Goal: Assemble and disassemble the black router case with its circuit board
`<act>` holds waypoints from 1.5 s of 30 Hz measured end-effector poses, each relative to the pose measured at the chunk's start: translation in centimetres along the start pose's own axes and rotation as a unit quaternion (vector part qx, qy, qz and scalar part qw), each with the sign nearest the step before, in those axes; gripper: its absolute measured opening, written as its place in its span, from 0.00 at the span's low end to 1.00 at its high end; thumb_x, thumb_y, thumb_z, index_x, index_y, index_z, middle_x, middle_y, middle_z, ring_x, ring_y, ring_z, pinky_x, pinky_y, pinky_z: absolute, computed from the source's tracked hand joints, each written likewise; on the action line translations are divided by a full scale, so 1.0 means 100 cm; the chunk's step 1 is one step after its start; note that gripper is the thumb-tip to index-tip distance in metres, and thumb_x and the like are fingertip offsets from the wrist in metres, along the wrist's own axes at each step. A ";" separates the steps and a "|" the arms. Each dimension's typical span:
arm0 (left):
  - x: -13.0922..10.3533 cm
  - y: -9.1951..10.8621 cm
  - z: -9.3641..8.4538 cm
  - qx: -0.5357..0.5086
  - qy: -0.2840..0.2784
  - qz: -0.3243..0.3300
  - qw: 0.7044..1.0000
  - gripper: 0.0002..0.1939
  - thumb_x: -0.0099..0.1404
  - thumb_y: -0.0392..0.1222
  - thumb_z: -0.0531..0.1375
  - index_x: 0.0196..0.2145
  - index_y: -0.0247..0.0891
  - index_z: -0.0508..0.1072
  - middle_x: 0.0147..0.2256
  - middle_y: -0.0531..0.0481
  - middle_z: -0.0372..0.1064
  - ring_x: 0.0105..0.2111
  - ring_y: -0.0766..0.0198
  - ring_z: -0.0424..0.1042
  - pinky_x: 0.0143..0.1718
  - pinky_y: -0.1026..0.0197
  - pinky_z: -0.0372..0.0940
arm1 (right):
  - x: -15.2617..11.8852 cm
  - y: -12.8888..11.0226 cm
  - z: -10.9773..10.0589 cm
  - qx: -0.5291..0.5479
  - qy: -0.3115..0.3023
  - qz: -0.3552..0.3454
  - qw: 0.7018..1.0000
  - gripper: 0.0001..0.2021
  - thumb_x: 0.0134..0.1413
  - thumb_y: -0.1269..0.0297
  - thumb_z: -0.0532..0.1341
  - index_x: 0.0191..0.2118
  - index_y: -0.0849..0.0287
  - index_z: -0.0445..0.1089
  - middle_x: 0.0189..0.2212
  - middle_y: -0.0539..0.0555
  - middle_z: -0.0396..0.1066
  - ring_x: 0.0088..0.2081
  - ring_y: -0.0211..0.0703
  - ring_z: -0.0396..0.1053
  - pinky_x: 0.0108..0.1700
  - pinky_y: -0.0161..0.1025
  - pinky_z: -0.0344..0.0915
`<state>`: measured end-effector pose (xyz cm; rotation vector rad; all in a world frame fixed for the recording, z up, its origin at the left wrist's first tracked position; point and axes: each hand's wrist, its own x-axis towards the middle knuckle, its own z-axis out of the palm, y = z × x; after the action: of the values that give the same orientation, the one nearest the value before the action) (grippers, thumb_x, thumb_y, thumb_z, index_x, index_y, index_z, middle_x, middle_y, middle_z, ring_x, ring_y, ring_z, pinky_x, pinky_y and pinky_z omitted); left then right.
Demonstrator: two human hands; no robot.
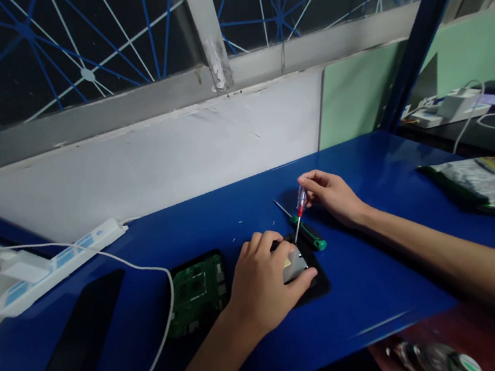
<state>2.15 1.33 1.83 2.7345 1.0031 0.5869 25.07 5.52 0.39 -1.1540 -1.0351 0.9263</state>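
My right hand (pixel 330 195) grips the clear purple handle of a screwdriver (pixel 301 205) with a red collar. Its tip points down at the upper edge of a silver metal part (pixel 293 266), which lies on a black casing (pixel 320 283). Over that part lies my left hand (pixel 262 270), fingers bent on its far side and thumb on its near side. A second screwdriver with a green and black handle (pixel 311 236) rests just behind the casing. Left of my left hand sits a green circuit board (pixel 198 289) in a dark shell.
A white power strip (pixel 65 259) with a plug stands at the left, its white cable (pixel 170 308) curving across the blue table (pixel 367 304). A black flat panel (pixel 78 341) lies at the left. A foil package (pixel 491 183) is at the right; bottles (pixel 441 358) are below the front edge.
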 end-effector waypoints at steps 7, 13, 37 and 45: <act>0.000 0.000 0.001 0.012 -0.013 -0.001 1.000 0.15 0.63 0.52 0.67 0.40 0.41 0.73 0.42 0.47 0.70 0.44 0.50 0.68 0.44 0.47 0.66 | -0.015 -0.023 0.002 -0.058 0.027 -0.130 0.989 0.15 0.52 0.49 0.68 0.35 0.54 0.69 0.25 0.47 0.68 0.23 0.36 0.65 0.29 0.39 0.66; -0.001 0.001 0.001 0.014 -0.018 -0.004 1.000 0.14 0.63 0.54 0.66 0.39 0.41 0.73 0.41 0.47 0.69 0.43 0.51 0.68 0.43 0.48 0.66 | -0.022 -0.029 0.005 -0.079 0.027 -0.132 0.988 0.14 0.53 0.50 0.67 0.35 0.54 0.69 0.24 0.48 0.68 0.23 0.37 0.66 0.29 0.40 0.66; -0.002 0.001 0.001 0.016 -0.021 -0.003 1.000 0.16 0.65 0.56 0.64 0.41 0.42 0.72 0.41 0.48 0.69 0.43 0.51 0.67 0.43 0.49 0.63 | -0.025 -0.024 0.005 -0.121 0.017 -0.183 0.976 0.08 0.56 0.58 0.66 0.38 0.55 0.70 0.27 0.47 0.70 0.23 0.35 0.68 0.28 0.36 0.67; -0.004 0.000 0.002 0.016 -0.019 0.001 1.000 0.17 0.66 0.56 0.64 0.43 0.42 0.72 0.42 0.48 0.69 0.44 0.51 0.67 0.44 0.48 0.63 | -0.024 -0.025 0.004 -0.125 0.020 -0.187 0.974 0.08 0.56 0.59 0.66 0.38 0.56 0.71 0.26 0.47 0.70 0.23 0.35 0.68 0.28 0.36 0.67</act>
<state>1.98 1.11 1.52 2.7646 1.0084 0.5206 24.18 2.91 2.48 -1.1235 -1.3086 0.4829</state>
